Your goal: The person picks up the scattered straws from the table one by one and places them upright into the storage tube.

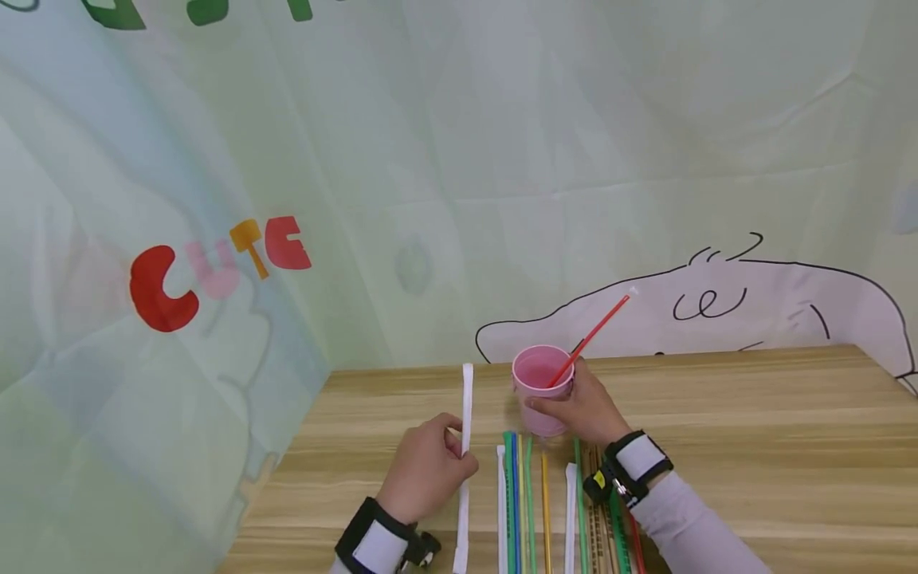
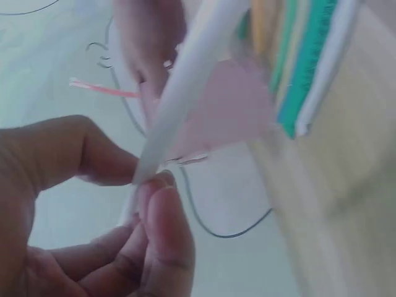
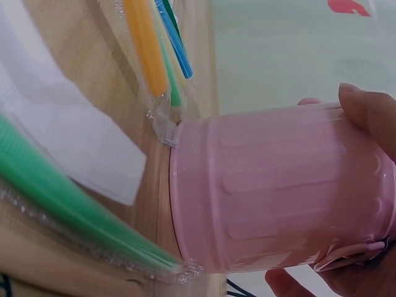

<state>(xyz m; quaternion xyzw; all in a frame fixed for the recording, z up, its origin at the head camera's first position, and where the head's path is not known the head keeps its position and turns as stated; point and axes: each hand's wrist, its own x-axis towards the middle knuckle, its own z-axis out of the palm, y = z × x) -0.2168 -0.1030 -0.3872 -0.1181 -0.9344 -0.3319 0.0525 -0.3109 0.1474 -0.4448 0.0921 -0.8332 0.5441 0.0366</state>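
Pink cup point(image 3: 272, 192), upright at the far end of a row of straws, one red straw point(image 1: 595, 333) leaning out of its mouth. I see the right hand point(image 1: 590, 405) wrapped round the cup's side; whether the base touches the table point(image 1: 753, 446) I cannot tell. To its left and apart from it, the left hand point(image 1: 426, 466) pinches a white straw point(image 1: 467, 406) between thumb and fingers.

I judge the work to be at an early stage: one straw is in the cup, one is held, and the rest lie side by side on the table.

My count: one cup, two hands. On the table are two white straws point(image 1: 501, 510), four green straws point(image 1: 510, 502), one blue straw point(image 1: 515, 510), one yellow straw point(image 1: 522, 510), one orange straw point(image 1: 546, 502) and another red straw point(image 1: 637, 546). Brown straws point(image 1: 594, 510) number at least two, too tightly packed for me to be sure. Altogether, white comes to three and red to two.
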